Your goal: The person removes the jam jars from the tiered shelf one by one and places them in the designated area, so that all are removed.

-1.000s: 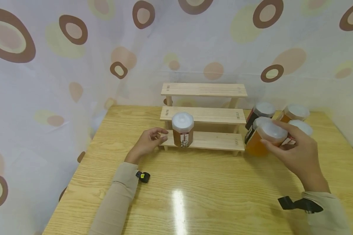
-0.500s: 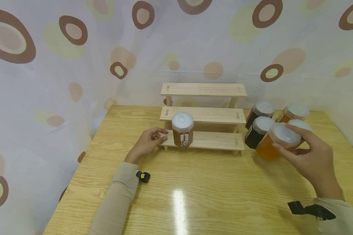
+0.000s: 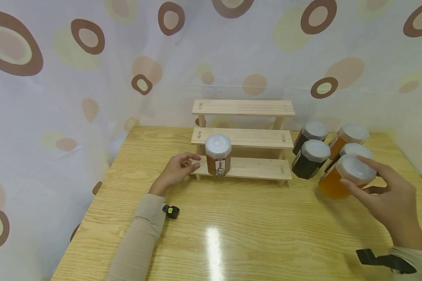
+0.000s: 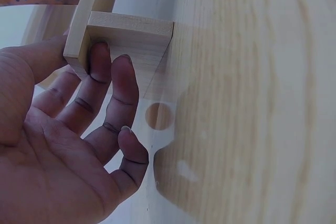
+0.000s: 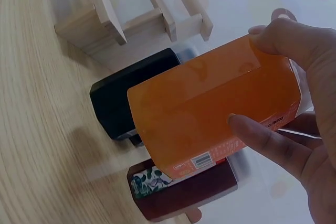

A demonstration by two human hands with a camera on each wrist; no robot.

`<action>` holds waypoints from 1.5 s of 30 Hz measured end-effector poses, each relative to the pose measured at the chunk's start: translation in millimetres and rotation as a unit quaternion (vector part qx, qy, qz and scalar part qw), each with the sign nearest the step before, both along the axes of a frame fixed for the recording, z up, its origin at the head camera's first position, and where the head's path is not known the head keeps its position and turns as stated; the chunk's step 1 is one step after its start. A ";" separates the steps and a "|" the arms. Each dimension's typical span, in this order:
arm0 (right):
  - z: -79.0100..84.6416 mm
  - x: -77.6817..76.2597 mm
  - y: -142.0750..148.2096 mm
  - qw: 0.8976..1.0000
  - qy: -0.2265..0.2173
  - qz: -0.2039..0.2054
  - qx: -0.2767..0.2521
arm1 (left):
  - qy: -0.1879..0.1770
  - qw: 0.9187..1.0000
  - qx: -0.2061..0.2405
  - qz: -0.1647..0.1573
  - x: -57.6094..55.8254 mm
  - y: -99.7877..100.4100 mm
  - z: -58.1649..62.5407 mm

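Note:
My left hand (image 3: 174, 171) grips the left end of the lowest board of a three-step wooden shelf (image 3: 256, 167). In the left wrist view the thumb lies on one side of that board (image 4: 80, 40), with curled fingers (image 4: 97, 66) on the other. One brown jar with a frosted lid (image 3: 219, 156) stands upright on the lowest step. My right hand (image 3: 394, 199) holds an orange jar (image 3: 332, 183) near its lid, thumb and fingers on opposite sides. It is tilted above the table, in front of the other jars. Its label and barcode (image 5: 202, 160) show in the right wrist view.
Right of the shelf stand two dark jars (image 3: 306, 164), another orange jar (image 3: 348, 138) and one partly hidden jar (image 3: 356, 149). All bear frosted lids. The wooden table (image 3: 253, 226) extends in front, and a patterned cloth (image 3: 253, 50) hangs behind.
My right hand has carried the orange jar to the right and toward me, uncovering the front dark jar. The left hand and the jar on the shelf have stayed put.

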State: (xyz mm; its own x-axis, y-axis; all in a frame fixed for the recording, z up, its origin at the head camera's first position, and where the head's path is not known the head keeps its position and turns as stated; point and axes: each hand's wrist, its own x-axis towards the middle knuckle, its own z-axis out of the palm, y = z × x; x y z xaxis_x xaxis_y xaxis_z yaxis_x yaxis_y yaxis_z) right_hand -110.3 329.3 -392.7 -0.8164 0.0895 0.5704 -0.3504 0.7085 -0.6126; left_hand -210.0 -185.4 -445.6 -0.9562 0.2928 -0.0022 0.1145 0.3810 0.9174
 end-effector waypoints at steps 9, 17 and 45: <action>-7.2 5.9 11.8 0.999 0.028 0.004 0.031 | -0.009 1.000 0.006 0.002 -0.3 2.0 -0.9; -16.7 9.2 21.6 1.000 0.013 -0.011 0.026 | -0.015 1.000 0.014 0.005 -0.3 2.6 -0.2; -36.1 11.9 28.6 1.000 -0.016 -0.001 0.022 | -0.029 0.999 0.023 0.002 16.1 8.1 31.3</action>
